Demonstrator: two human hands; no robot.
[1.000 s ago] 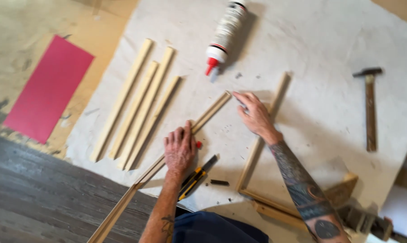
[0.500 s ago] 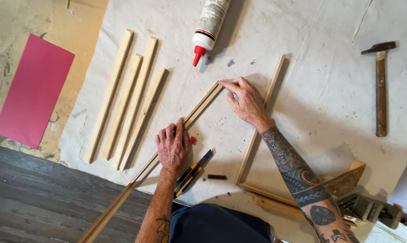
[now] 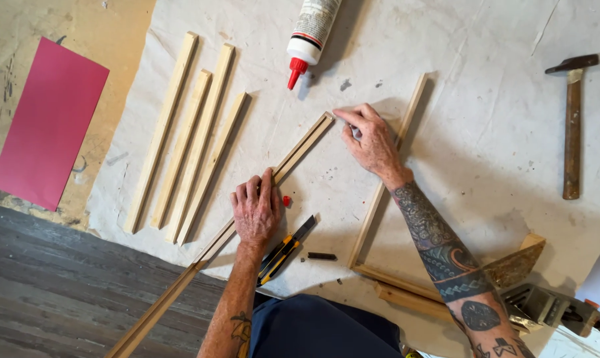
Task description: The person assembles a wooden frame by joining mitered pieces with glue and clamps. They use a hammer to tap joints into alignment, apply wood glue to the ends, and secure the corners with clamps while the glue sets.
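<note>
A long grooved wooden moulding strip (image 3: 298, 154) lies diagonally across a white cloth. My left hand (image 3: 255, 211) presses flat on its middle. My right hand (image 3: 373, 141) pinches at the strip's upper end, fingertips touching the cut tip; something small and grey shows between the fingers, too small to identify. An L-shaped joined frame piece (image 3: 383, 189) lies under my right forearm. A yellow-and-black utility knife (image 3: 285, 250) rests just below my left hand, with a small red object (image 3: 286, 200) beside the thumb.
Several plain wooden slats (image 3: 192, 136) lie side by side at the left. A white glue bottle with a red nozzle (image 3: 310, 36) is at the top, a hammer (image 3: 571, 119) at the right, a metal clamp (image 3: 545, 306) at the lower right, a red sheet (image 3: 48, 122) far left.
The view has shifted a little, so everything sits slightly lower and left in frame. Both hands keep their places on the moulding strip; my right fingers have closed nearer its tip.
</note>
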